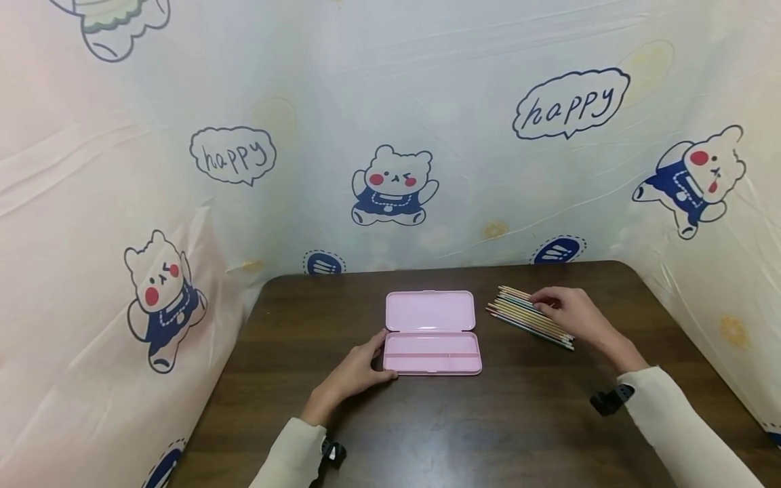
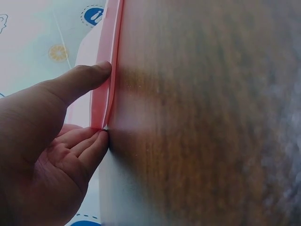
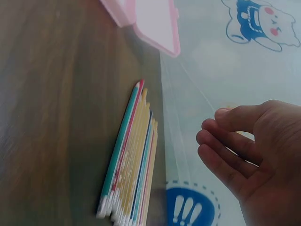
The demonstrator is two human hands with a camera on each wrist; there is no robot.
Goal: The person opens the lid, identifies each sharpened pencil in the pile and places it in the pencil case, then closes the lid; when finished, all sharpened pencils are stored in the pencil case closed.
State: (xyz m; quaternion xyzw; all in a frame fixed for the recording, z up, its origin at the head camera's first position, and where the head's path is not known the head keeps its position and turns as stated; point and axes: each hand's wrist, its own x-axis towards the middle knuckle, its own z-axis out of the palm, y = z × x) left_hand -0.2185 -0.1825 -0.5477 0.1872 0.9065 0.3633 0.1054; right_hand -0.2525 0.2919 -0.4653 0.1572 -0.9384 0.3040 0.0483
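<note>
An open pink pencil case (image 1: 432, 354) lies on the table, its lid (image 1: 430, 311) folded back. Nothing is in its compartments. My left hand (image 1: 356, 369) holds the case's left end, thumb at the front corner and fingers along the side. In the left wrist view the thumb presses the pink front wall (image 2: 99, 106). To the right of the case lies a bundle of pencils (image 1: 527, 317), mostly yellowish, some green or blue. Over the bundle hovers my right hand (image 1: 573, 312); the right wrist view shows its fingers bent loosely, thumb near the index finger, nothing between them, apart from the pencils (image 3: 129, 160).
The dark wooden table (image 1: 439, 427) has rounded far corners. Behind and beside it hangs a pale curtain (image 1: 390, 88) printed with bears and the word happy. Each wrist carries a small black camera (image 1: 610, 400).
</note>
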